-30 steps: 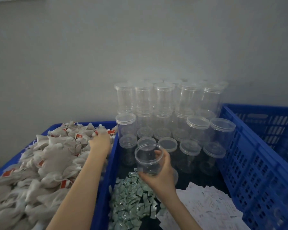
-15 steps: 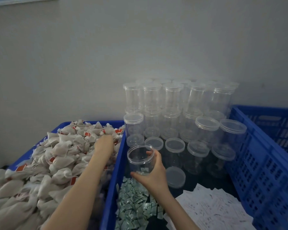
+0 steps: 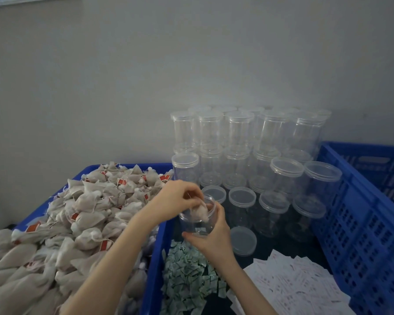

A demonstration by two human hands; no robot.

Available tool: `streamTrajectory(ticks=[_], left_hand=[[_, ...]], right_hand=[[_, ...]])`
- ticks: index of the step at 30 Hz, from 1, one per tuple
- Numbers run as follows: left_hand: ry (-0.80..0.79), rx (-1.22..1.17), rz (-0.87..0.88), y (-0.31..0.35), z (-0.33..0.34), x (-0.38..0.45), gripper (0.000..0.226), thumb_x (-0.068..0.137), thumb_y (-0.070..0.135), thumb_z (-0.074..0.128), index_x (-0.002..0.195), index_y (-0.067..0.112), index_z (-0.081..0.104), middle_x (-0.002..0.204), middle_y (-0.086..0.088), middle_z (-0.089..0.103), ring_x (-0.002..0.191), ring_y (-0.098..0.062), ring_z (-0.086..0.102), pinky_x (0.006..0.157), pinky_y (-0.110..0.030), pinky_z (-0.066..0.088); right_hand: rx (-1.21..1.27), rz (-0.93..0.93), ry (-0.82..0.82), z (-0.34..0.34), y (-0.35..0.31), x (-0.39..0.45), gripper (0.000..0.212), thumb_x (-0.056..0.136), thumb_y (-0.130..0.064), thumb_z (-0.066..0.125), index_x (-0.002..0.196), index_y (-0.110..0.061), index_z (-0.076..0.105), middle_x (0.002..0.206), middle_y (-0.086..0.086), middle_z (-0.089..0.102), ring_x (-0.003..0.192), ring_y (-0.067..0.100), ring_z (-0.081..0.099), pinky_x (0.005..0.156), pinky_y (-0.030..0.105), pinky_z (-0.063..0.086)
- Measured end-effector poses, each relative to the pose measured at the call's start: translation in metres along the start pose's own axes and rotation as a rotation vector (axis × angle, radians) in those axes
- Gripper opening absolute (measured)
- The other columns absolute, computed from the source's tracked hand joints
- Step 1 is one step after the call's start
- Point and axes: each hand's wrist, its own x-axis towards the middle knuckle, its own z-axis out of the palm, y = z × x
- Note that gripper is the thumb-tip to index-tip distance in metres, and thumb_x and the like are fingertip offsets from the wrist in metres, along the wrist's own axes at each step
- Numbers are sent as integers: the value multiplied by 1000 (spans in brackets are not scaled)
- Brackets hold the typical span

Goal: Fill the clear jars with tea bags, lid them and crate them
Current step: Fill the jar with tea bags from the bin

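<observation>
Jar: open clear jar (image 3: 197, 218) held upright over the gap between the two blue crates, mouth free, only a scrap of something pale at its bottom.
Right hand: right hand (image 3: 210, 238) wraps round the jar's lower wall, fingers curled on it.
Left hand: left hand (image 3: 176, 196) pinches a tea bag (image 3: 199, 212) by its top, the bag hanging halfway into the mouth.
Doing it well: I'd say lower the bag past the rim before letting go, keep the jar level, and mind the string and tag don't drape over the lip.
Supply: tea bag heap (image 3: 62, 223) fills the left crate (image 3: 156, 258), just beside the jar.
Lid: loose lid (image 3: 243, 241) lies flat near the right wrist.
Around: lidded empty jars (image 3: 241, 160) stacked behind; green packets (image 3: 189, 276) and white slips (image 3: 291, 285) below.
In the way: stacked jars stand close behind; right crate (image 3: 359, 223) waits alongside.
</observation>
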Motion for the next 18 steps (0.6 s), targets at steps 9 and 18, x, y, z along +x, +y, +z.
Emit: streamTrajectory(ticks=[9,18], left_hand=[[125,197,-287,-59,-24,-9,14,90,19,65,102,26,68,98,9,69,82,2,61,81,-18,53],[-442,674,-501,-89,10,-37,26,90,17,58,114,19,68,112,0,66,98,-17,63,76,-25,49]], right_hand=[[-21,-12,-6,-8,4,-14,91,56,-40,92,127,-47,35,126,-22,53,115,-15,48,87,0,39],[-17,-16,-48,15,2,-8,89,58,-32,93,126,-48,36,123,-26,54,115,-14,49,87,1,40]])
